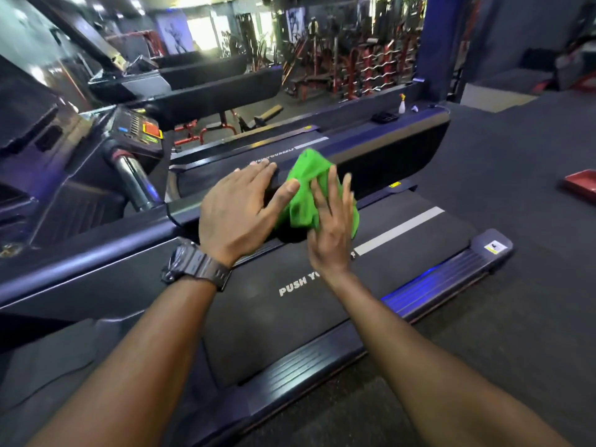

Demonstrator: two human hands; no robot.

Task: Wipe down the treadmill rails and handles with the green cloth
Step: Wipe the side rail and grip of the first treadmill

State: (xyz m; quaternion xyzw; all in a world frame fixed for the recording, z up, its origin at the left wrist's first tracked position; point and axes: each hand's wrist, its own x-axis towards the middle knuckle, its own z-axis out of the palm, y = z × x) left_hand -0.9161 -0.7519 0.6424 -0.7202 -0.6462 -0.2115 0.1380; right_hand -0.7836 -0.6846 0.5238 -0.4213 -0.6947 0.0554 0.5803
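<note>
step: bunched bright green cloth (pixel 311 191) on the black padded treadmill handrail (pixel 387 150) - mid-wipe
fingers: both hands' straight, spread, pressing
next: probably slide along rail

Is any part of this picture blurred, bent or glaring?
Head view: wide-angle lens bends the black treadmill rail; right hand fingers slightly motion-blurred on the crumpled green cloth; bright windows wash out the far background; left hand sharp.
</note>
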